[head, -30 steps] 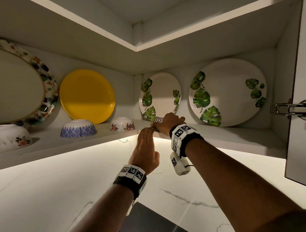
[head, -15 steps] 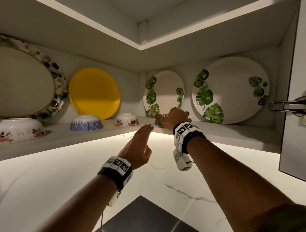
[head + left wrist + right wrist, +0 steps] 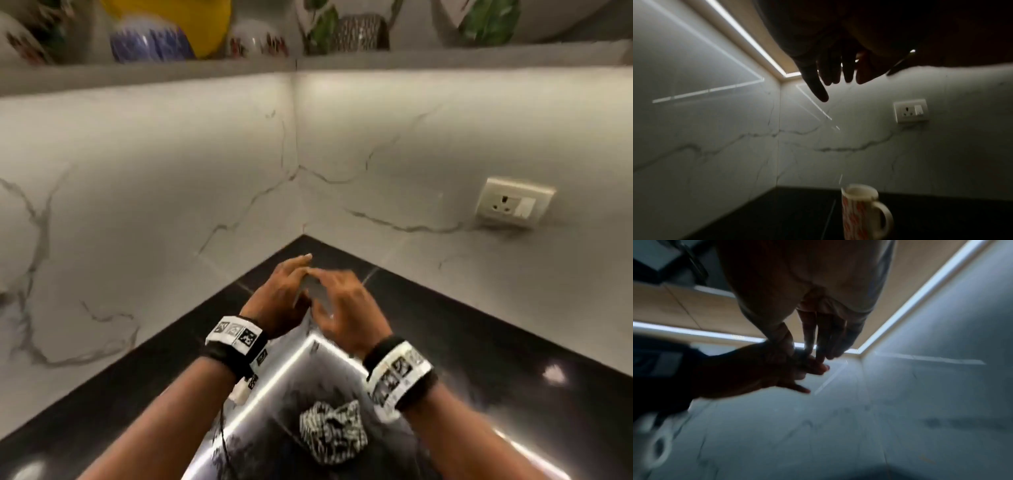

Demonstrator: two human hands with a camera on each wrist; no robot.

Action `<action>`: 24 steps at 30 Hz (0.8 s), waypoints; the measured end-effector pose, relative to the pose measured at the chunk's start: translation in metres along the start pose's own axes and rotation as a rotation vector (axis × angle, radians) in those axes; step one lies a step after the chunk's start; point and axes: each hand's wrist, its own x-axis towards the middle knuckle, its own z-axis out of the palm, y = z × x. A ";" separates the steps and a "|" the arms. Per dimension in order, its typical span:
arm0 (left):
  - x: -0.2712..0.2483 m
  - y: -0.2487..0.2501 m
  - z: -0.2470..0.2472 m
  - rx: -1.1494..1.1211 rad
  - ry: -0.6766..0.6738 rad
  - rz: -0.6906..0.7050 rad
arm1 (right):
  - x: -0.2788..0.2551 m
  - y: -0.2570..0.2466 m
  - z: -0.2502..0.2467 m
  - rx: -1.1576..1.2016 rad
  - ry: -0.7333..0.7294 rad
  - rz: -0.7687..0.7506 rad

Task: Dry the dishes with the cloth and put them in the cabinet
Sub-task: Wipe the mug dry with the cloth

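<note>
- Head view: left hand (image 3: 279,294) and right hand (image 3: 337,301) meet over the black counter (image 3: 479,325), fingers loosely spread and touching, holding nothing.
- Patterned cloth (image 3: 334,433) lies crumpled near the person, below the wrists: soft and light, pinch any fold.
- Left wrist view shows a mug (image 3: 861,211) on the counter: probably stiff, breakable, slick if wet; take the handle.

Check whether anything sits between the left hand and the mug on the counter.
Nothing visible does. In the left wrist view the red-patterned mug stands on the black counter below the open left hand, the gap between them clear. The right hand is alongside, not beneath.
</note>
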 end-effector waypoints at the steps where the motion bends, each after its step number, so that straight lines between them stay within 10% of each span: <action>1: -0.012 -0.004 0.018 -0.023 -0.039 -0.036 | -0.031 0.005 0.020 0.023 -0.104 0.105; 5: -0.048 -0.003 0.078 -0.144 -0.150 -0.215 | -0.121 0.018 0.067 0.017 -0.502 0.424; 9: -0.050 0.009 0.121 -0.217 -0.263 -0.409 | -0.167 0.020 0.077 -0.065 -0.799 0.418; 24: 0.008 0.010 0.216 -0.385 -0.174 -0.814 | -0.205 0.045 0.059 -0.126 -0.615 0.749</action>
